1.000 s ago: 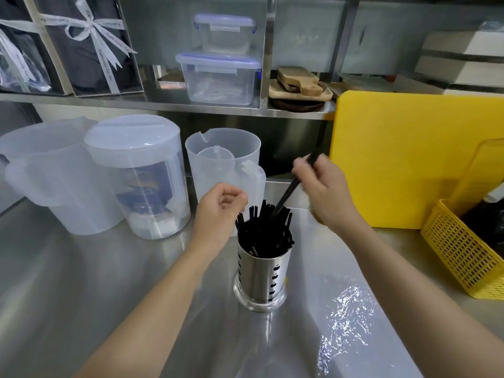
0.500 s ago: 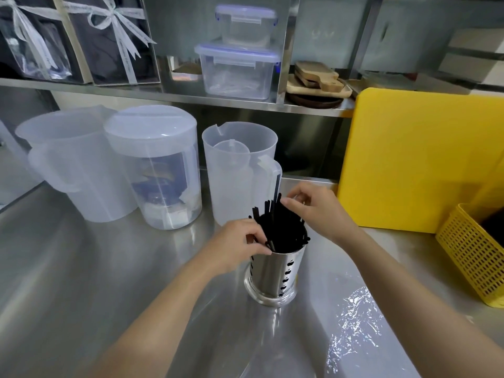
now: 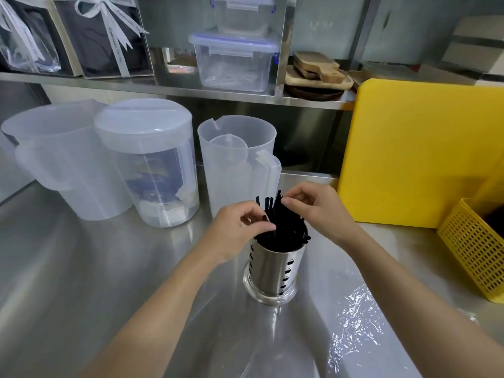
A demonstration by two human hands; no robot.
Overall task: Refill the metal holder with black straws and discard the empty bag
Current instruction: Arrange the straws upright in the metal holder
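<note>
- You work at a steel counter (image 3: 81, 268) that fills the lower frame; it is shiny and throws back a pale reflection of your arms.
- The holder (image 3: 272, 271), perforated metal, stands upright at centre frame, packed with black straws (image 3: 283, 222) that fan above its rim.
- Your left hand (image 3: 237, 230) sits at the holder's left rim, fingers pinched together among the straws; whether they clamp one, you cannot tell.
- Your right hand (image 3: 319, 211) pinches the straw tips from the right, thumb and forefinger closed on them.
- The bag (image 3: 354, 331), clear and crinkled, lies flat at lower right, apart from the holder.
- Behind stand three translucent jugs (image 3: 152, 165); a yellow board (image 3: 420, 151) leans at right, beside a yellow basket (image 3: 474, 246).
- A steel shelf (image 3: 169, 90) crosses the upper frame, carrying clear boxes (image 3: 234, 58) and wooden boards (image 3: 319, 69).
</note>
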